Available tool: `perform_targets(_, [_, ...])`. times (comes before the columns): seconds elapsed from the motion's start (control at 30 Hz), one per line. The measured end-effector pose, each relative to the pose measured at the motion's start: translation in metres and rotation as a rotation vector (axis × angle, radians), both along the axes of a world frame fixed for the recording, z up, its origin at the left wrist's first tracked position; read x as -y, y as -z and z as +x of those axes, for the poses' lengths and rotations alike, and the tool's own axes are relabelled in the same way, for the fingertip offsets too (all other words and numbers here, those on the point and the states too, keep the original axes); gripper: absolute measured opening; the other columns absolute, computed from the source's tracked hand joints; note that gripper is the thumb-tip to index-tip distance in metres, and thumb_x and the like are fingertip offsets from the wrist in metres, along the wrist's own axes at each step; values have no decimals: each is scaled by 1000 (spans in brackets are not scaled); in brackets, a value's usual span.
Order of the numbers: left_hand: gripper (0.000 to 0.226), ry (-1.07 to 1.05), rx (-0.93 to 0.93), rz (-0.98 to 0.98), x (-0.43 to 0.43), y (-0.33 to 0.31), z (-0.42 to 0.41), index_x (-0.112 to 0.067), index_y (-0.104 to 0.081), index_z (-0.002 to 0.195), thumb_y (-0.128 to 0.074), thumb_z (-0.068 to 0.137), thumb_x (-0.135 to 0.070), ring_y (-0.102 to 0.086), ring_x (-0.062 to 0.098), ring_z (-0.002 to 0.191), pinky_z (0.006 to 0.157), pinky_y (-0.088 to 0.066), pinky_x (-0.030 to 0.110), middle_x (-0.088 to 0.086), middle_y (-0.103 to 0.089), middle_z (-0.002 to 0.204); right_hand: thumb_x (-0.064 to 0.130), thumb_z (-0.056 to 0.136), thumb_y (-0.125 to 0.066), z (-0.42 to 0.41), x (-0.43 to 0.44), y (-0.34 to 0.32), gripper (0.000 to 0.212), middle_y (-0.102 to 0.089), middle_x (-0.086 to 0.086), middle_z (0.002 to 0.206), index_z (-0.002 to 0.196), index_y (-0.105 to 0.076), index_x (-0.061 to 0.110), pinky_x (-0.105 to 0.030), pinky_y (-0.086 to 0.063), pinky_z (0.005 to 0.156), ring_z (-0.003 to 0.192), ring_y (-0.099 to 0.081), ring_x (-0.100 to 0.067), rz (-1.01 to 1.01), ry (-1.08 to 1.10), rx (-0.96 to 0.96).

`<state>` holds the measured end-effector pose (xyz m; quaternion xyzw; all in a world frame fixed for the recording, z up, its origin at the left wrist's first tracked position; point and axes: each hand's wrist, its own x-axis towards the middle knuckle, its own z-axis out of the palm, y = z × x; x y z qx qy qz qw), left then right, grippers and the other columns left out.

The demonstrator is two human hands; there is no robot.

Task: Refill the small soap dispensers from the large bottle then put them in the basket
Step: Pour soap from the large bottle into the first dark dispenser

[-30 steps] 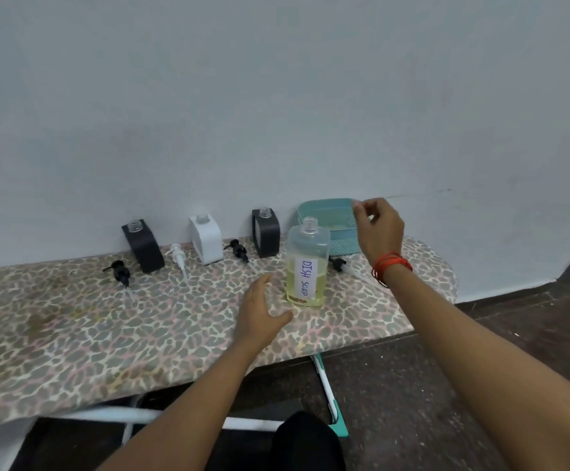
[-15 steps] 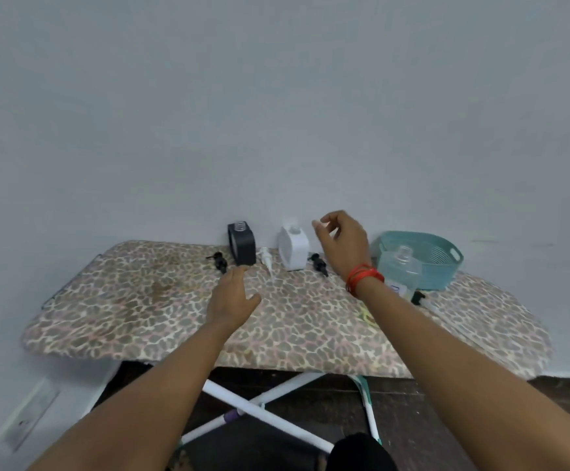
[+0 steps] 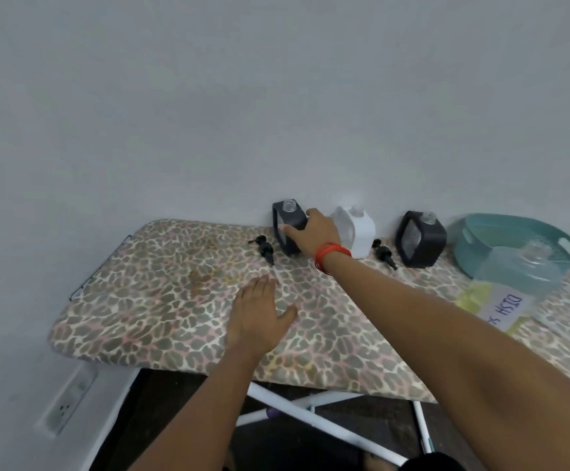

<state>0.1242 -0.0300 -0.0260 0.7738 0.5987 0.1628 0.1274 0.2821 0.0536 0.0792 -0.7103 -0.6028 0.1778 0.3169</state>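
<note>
Leftmost of 3, the small black dispenser (image 3: 285, 220) is boxy, its pump off and clear neck bare, upright at the far edge of the ironing board (image 3: 161, 300). The right hand (image 3: 314, 232) grips its right side, thumb across the front. The left hand (image 3: 260, 317) is spread flat, nearer.

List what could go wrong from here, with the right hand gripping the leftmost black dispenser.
1. The right hand holds the left black dispenser close beside the white dispenser; lifting it carelessly could knock the white one over.
2. The large bottle stands uncapped just beyond the right forearm; pulling the arm back could tip it and spill soap.
3. A pump head lies right next to the held dispenser; sliding it rather than lifting could sweep the pump along.
</note>
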Motion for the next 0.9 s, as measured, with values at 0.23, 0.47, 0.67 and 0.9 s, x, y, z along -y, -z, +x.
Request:
perform_targets(0.23, [83, 5, 28, 47, 3, -3, 8, -16, -31, 160, -45, 96, -67, -17, 19, 156, 128, -11, 40, 2, -25, 168, 45, 80, -71, 10, -4, 6, 42, -70, -3, 99, 109, -65, 14, -36, -56, 80, 88, -65, -21, 61, 50, -117])
perform_targets(0.47, [82, -5, 56, 16, 10, -13, 7, -17, -35, 158, -49, 95, -67, -22, 20, 154, 127, -14, 39, 3, -31, 166, 41, 81, -74, 50, 74, 1, 22, -70, 10, 77, 87, -71, 19, -15, -43, 56, 70, -63, -3, 121, 46, -265])
perform_targets(0.67, [102, 29, 131, -19, 27, -22, 10, -14, -32, 159, -63, 83, -74, -29, 22, 152, 125, -23, 41, 6, -34, 164, 38, 76, -80, 83, 147, 19, 25, -75, 12, 92, 96, -73, 24, -33, -60, 79, 86, -71, -5, 164, 47, -354])
perform_targets(0.9, [136, -10, 260, -1, 64, -26, 48, -11, -9, 163, -78, 65, -76, -10, 26, 157, 127, -14, 42, 9, -12, 171, 36, 73, -84, 85, 178, 32, 33, -74, 14, 94, 102, -70, 27, -36, -59, 82, 87, -69, -2, 213, 4, -366])
